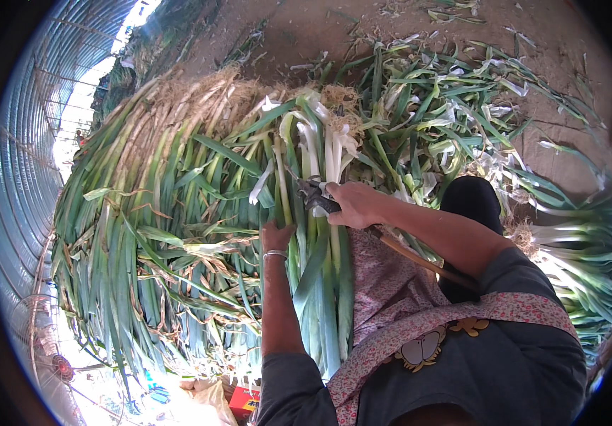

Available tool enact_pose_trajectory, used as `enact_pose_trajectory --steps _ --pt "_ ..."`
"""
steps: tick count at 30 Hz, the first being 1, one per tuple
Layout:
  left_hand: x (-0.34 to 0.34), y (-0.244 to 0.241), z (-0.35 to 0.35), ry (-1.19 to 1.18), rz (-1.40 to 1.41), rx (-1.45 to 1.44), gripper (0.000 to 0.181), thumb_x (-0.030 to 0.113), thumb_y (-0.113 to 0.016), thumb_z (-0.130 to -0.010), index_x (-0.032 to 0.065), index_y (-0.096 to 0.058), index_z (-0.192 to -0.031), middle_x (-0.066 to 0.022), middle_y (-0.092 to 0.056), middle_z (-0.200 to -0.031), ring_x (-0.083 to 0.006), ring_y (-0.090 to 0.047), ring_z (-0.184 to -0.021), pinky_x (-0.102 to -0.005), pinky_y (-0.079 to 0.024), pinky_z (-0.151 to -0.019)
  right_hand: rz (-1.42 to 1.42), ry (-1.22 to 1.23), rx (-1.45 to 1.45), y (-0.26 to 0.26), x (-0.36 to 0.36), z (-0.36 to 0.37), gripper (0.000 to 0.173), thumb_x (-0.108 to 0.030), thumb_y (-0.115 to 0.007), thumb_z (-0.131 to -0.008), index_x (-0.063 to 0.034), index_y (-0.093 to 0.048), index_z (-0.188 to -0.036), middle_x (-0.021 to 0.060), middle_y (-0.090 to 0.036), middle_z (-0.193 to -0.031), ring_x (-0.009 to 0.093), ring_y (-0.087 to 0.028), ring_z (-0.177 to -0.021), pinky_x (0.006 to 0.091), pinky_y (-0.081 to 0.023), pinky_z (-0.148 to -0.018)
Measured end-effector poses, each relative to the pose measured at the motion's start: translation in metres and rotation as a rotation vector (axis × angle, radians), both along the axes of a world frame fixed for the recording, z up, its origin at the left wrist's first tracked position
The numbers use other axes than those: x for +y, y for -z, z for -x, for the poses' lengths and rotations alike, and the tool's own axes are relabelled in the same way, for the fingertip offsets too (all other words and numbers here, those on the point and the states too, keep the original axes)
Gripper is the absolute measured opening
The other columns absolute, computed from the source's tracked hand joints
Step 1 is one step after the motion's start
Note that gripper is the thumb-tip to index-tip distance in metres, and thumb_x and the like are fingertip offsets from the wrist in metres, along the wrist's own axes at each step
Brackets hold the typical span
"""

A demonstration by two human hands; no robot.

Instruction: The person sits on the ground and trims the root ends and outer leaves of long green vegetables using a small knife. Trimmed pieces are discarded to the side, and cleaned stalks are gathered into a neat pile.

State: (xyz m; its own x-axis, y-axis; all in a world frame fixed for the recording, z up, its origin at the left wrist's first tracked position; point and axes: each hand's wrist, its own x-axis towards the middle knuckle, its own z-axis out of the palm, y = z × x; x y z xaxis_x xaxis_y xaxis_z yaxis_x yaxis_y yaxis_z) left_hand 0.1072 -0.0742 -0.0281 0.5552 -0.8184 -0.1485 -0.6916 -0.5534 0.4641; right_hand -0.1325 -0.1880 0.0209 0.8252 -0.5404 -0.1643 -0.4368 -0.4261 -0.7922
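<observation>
My left hand (276,237), a bangle at its wrist, grips the green part of a long green onion (282,186) just in front of me. In my right hand (356,205) is a dark air blow gun (316,201), its thin nozzle pointing up and left beside that stalk. A brown hose (412,255) runs back from the gun under my right forearm. Beneath the gun, several stripped green onions (332,154) with white shanks lie with their roots away from me. Unstripped green onions (141,144), roots dirty, form a broad heap on the left.
Stripped leaves and skins (433,117) litter the ground ahead and to the right. Cleaned green onions (572,234) are stacked at far right, beyond my dark-clad knee (471,202). Corrugated sheeting (24,181) curves along the left. A fan (62,367) and a red box (244,402) stand at lower left.
</observation>
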Motion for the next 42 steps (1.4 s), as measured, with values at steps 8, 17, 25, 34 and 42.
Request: enact_pose_trajectory --steps 8,17,25,34,42 --pt "0.015 0.009 0.0 -0.002 -0.008 0.0 0.042 0.028 -0.071 -0.057 -0.0037 -0.06 -0.083 -0.0211 -0.062 -0.074 -0.0323 -0.061 -0.068 -0.0405 -0.046 -0.061 0.015 0.052 -0.005 0.015 -0.012 -0.024 0.054 -0.028 -0.062 -0.072 0.007 -0.042 -0.108 0.0272 -0.058 -0.088 0.041 -0.057 -0.086 0.0444 -0.044 -0.076" --pt "0.027 -0.001 0.022 0.141 -0.01 -0.096 0.035 0.028 -0.068 -0.062 -0.0001 -0.056 -0.079 -0.0198 -0.06 -0.072 -0.0353 -0.059 -0.066 -0.0417 -0.045 -0.059 0.044 0.127 0.05 0.001 -0.024 -0.021 0.053 -0.028 -0.059 -0.074 0.0079 -0.04 -0.108 0.0255 -0.058 -0.084 0.039 -0.057 -0.083 0.0435 -0.045 -0.074" --pt "0.015 0.015 -0.026 -0.025 0.281 -0.372 0.028 0.021 -0.065 -0.07 0.0051 -0.056 -0.091 -0.0114 -0.056 -0.085 -0.0291 -0.054 -0.083 -0.0407 -0.043 -0.071 -0.002 -0.186 0.081 -0.024 0.023 -0.002 0.05 -0.027 -0.063 -0.072 0.0022 -0.041 -0.107 0.0213 -0.056 -0.084 0.034 -0.058 -0.078 0.0426 -0.045 -0.072" --pt "-0.03 0.026 -0.006 -0.095 -0.319 -0.65 0.048 0.032 -0.069 -0.062 0.0112 -0.05 -0.1 -0.0112 -0.058 -0.098 -0.0278 -0.056 -0.094 -0.0422 -0.042 -0.08 0.112 0.044 0.051 -0.005 0.006 -0.002 0.05 -0.032 -0.06 -0.072 0.0043 -0.045 -0.103 0.0199 -0.059 -0.082 0.034 -0.06 -0.077 0.0418 -0.048 -0.069" --pt "-0.011 -0.005 -0.028 0.0 -0.24 -0.219 0.039 0.024 -0.065 -0.054 0.0026 -0.063 -0.086 -0.0198 -0.063 -0.084 -0.0339 -0.061 -0.082 -0.0405 -0.048 -0.073 -0.021 -0.196 0.0 -0.019 0.022 0.011 0.051 -0.034 -0.061 -0.071 0.0054 -0.045 -0.1 0.024 -0.058 -0.077 0.04 -0.058 -0.076 0.0442 -0.045 -0.069"
